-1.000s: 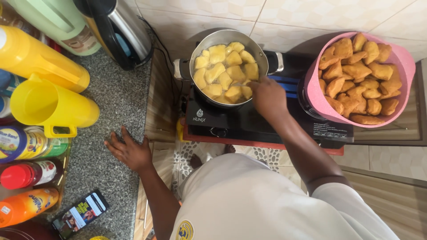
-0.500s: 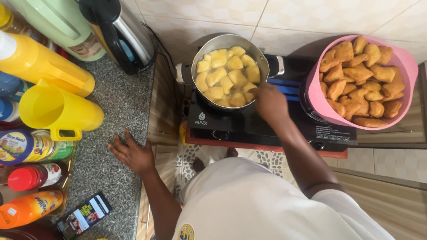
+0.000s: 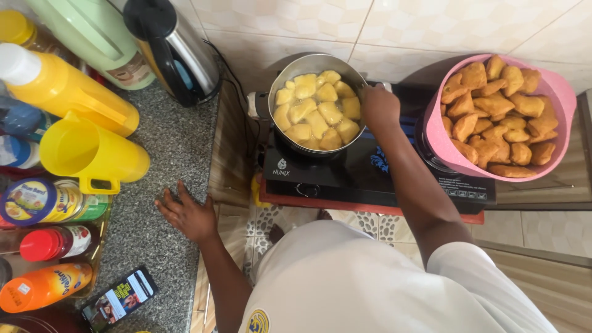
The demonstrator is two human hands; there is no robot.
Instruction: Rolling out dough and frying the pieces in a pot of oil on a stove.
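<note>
Speckled grey bench on the left carries the left hand, flat and spread, grasping nothing, likely bracing the lean. The black cooktop holds the steel pot of pale dough pieces in oil, with the pink bowl of browned pieces just beside. The right hand sits at the pot's rim; its fingertips are hidden, so the grip is unclear.

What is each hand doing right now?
Left hand: open, fingers spread flat on the granite counter, holding nothing.
Right hand: at the pot rim; grip cannot be told.
</note>
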